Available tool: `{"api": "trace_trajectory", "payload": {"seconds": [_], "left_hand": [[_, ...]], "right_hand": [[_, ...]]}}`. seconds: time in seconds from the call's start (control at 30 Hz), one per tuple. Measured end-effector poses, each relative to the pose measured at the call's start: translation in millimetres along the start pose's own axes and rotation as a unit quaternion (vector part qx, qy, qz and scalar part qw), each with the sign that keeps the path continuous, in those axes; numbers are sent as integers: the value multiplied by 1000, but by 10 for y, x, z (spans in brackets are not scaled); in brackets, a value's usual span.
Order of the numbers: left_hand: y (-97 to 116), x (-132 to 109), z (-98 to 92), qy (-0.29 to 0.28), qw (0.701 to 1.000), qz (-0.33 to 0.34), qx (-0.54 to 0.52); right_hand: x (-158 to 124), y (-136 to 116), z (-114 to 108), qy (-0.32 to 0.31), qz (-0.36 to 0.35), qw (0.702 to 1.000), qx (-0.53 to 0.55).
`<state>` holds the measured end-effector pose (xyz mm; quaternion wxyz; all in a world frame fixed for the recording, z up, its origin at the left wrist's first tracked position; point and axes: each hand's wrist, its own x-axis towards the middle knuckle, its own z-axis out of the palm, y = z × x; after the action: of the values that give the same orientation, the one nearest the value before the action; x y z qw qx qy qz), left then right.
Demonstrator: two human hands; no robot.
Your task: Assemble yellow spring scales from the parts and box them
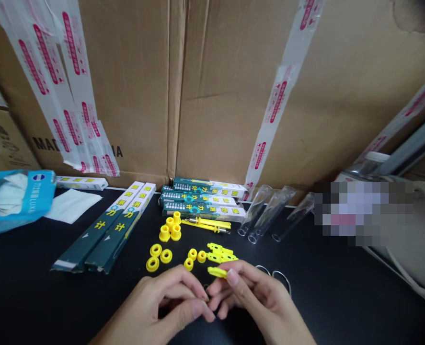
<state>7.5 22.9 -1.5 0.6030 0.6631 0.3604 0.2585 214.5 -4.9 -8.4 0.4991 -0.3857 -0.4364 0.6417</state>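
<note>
My right hand pinches a small flat yellow plastic piece between thumb and forefinger. My left hand is closed, thumb against fingers, its tips meeting my right fingers. A thin dark curve shows by those tips, too small to name. Just beyond lie similar flat yellow pieces, a few small yellow rings and larger flanged rings. Yellow flanged caps stand further back, beside yellow rods with metal springs. Two shiny metal loops show partly behind my right hand.
Clear tubes lie at back right. Green-and-white narrow boxes are stacked at the back; two more lie at left, near a blue tissue pack and white tissue. Large taped cardboard boxes wall off the black table.
</note>
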Motion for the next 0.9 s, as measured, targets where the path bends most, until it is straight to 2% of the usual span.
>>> {"api": "trace_trajectory", "payload": {"seconds": [0.2,0.37,0.47,0.67,0.77,0.9], "left_hand": [[-25,-3,16,19,999,28,-3],[-131,-7,14,45,998,47,-27],[-151,-5,13,37,997,59,-39],[-89,-16,16,-1,996,56,-63],[-78,-19,14,5,998,46,-48],[-68,-18,13,-4,998,54,-43]], "right_hand": [[-20,13,98,18,2,1000,21],[-29,42,34,-21,35,999,34],[-34,92,1,-49,47,998,-1],[-70,210,56,-45,36,998,-20],[-82,221,73,-41,18,997,-66],[-62,130,87,-43,5,981,-190]]}}
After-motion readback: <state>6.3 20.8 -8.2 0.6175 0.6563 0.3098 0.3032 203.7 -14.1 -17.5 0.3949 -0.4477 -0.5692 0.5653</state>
